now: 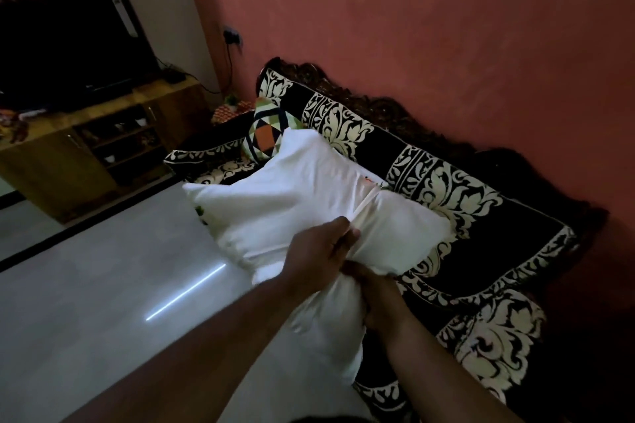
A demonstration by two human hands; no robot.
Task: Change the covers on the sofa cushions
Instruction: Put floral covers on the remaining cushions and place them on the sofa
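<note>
Held over the front edge of the sofa [481, 209], the white cushion [309, 189] is gripped at its near end by both hands, left hand [318, 256] and right hand [381, 299] bunching the fabric, probably to work the cover along its opening.

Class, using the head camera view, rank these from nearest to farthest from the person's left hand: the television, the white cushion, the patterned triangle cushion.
1. White cushion, gripped by the left hand.
2. Patterned triangle cushion, behind it on the sofa.
3. Television, far left on the cabinet.
</note>
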